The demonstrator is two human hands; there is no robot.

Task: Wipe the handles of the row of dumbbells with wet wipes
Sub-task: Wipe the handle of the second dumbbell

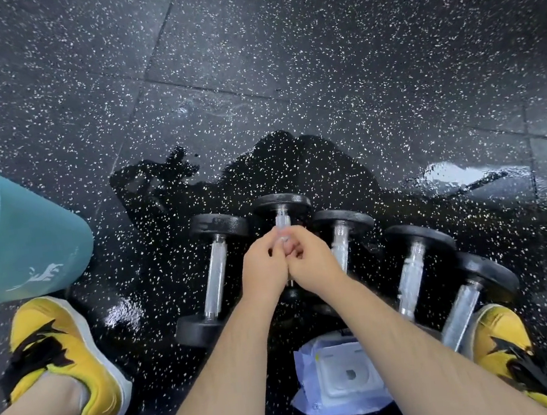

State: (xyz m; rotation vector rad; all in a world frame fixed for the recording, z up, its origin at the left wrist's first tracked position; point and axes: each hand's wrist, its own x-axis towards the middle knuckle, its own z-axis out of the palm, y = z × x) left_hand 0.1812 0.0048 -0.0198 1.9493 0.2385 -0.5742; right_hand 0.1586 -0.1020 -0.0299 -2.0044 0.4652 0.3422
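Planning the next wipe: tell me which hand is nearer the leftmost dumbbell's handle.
Left. The left hand is just right of the leftmost dumbbell's handle; the right hand is beyond it, farther right.

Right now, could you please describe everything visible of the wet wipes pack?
The wet wipes pack is a soft white packet of crinkled film with a stiff square dispenser on top, a small dark opening at its centre. It lies flat on the speckled floor, partly hidden by the right forearm.
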